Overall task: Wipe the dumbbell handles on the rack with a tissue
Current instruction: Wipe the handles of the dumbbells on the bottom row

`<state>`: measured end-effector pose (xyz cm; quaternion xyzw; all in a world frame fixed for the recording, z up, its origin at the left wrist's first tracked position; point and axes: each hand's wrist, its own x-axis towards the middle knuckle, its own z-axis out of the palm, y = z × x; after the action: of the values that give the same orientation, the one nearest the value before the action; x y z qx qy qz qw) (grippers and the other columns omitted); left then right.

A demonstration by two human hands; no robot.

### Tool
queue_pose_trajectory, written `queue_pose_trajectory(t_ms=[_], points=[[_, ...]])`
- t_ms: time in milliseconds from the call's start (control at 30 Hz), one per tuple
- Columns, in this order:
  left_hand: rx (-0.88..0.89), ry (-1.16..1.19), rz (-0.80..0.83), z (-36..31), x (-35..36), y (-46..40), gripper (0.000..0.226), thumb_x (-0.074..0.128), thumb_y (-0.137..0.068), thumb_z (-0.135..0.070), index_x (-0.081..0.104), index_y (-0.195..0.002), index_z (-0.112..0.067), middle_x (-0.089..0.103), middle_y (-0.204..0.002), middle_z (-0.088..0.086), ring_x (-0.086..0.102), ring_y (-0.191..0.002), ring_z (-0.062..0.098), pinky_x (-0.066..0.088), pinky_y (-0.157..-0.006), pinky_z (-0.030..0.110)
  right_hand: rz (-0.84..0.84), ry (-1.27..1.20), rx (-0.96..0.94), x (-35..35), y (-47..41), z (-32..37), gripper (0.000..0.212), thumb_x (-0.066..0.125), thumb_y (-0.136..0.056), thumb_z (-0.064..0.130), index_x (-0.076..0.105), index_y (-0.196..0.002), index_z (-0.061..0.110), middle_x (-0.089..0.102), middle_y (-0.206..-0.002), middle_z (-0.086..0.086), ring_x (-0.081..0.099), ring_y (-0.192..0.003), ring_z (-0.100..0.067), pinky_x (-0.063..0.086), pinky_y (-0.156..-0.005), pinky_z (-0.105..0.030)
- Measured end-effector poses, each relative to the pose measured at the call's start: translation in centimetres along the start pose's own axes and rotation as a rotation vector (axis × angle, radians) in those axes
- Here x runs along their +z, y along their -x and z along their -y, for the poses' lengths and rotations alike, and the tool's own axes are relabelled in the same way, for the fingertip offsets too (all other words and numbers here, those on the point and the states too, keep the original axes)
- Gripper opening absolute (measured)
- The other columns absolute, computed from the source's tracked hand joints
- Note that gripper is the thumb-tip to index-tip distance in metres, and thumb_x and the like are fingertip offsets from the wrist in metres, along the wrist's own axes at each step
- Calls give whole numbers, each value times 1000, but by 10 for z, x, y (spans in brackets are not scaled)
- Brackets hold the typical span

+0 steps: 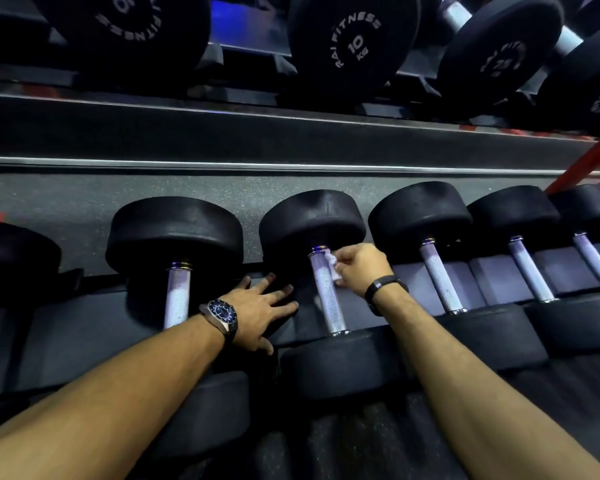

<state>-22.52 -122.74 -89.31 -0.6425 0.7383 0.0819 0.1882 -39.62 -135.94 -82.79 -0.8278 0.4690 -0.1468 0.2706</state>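
A row of black dumbbells with knurled silver handles lies on the lower rack shelf. My right hand pinches a small white tissue against the far end of the middle dumbbell's handle, close to its far head. My left hand, with a watch on the wrist, rests flat with spread fingers on the dark rack cradle just left of that handle. Another handle stands left of my left hand, and further handles line up to the right.
An upper shelf runs across above, carrying larger dumbbells, one marked 10 kg. A red rack frame shows at the right. Speckled dark floor lies behind the lower row.
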Motion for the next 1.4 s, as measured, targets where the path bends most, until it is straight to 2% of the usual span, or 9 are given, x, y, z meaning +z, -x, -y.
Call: queue_pose_trajectory(t_ms=[300, 400, 500, 600, 900, 967, 1100, 1267, 1400], points=[[6, -5, 11, -1, -3, 1, 96, 57, -88, -66, -2, -158, -37, -6, -167, -4, -6, -152, 35, 15, -119, 59, 146, 131, 45, -4, 14, 4, 30, 56, -88, 18, 61, -60, 10, 63, -62, -5, 66, -70, -27, 54, -65, -34], [3, -9, 5, 1, -1, 1, 96, 57, -88, -67, -2, -158, -37, -6, -167, -4, -6, -152, 35, 15, -119, 59, 115, 60, 27, -8, 15, 0, 17, 60, -87, 17, 76, -79, 16, 66, -67, -2, 65, -68, -22, 58, -73, -39], [7, -2, -3, 1, 0, 0, 97, 57, -87, -68, -2, -158, -37, -6, -167, -4, -6, -152, 34, 14, -120, 59, 209, 158, 22, -10, 21, 1, 19, 58, -79, 10, 68, -64, 15, 69, -68, -5, 70, -76, -25, 58, -71, -35], [6, -6, -2, 1, 0, 0, 96, 56, -87, -68, -1, -158, -38, -6, -167, -5, -6, -152, 34, 14, -120, 59, 108, 93, 11, -11, 19, -1, 21, 58, -84, 12, 71, -70, 17, 66, -63, 2, 67, -71, -16, 54, -66, -26], [7, -8, -10, 1, 0, 0, 97, 57, -86, -68, -1, -158, -37, -5, -167, -5, -5, -152, 34, 16, -119, 59, 263, 191, -13, -12, 24, -7, 34, 54, -75, 4, 59, -46, 21, 63, -54, 3, 68, -62, -14, 57, -64, -31], [9, -10, -11, 1, 0, 0, 97, 57, -86, -69, -1, -158, -38, -5, -167, -5, -5, -152, 34, 16, -119, 59, 205, 140, -10, -11, 24, -10, 26, 56, -80, 8, 63, -56, 15, 66, -58, -2, 63, -59, -10, 52, -59, -28], [8, -11, -9, 0, 0, 0, 97, 57, -86, -69, 0, -158, -38, -5, -167, -5, -5, -153, 34, 16, -119, 58, 312, 231, 2, -12, 25, -10, 21, 55, -74, 5, 55, -53, 8, 62, -56, -4, 68, -66, -25, 54, -60, -30], [5, -3, -8, 1, -2, 2, 96, 58, -87, -67, 0, -158, -38, -6, -167, -6, -7, -152, 33, 14, -120, 57, 458, 354, -43, -19, 26, -14, 24, 56, -70, 4, 46, -49, 10, 41, -46, 2, 39, -48, -12, 36, -50, -25], [0, 7, -7, 0, -2, 2, 96, 58, -87, -67, 0, -157, -39, -6, -167, -6, -7, -152, 33, 13, -120, 57, 222, 309, -64, -12, 5, 2, 14, 58, -77, 10, 63, -67, 3, 64, -61, -6, 52, -60, -22, 40, -55, -27]])
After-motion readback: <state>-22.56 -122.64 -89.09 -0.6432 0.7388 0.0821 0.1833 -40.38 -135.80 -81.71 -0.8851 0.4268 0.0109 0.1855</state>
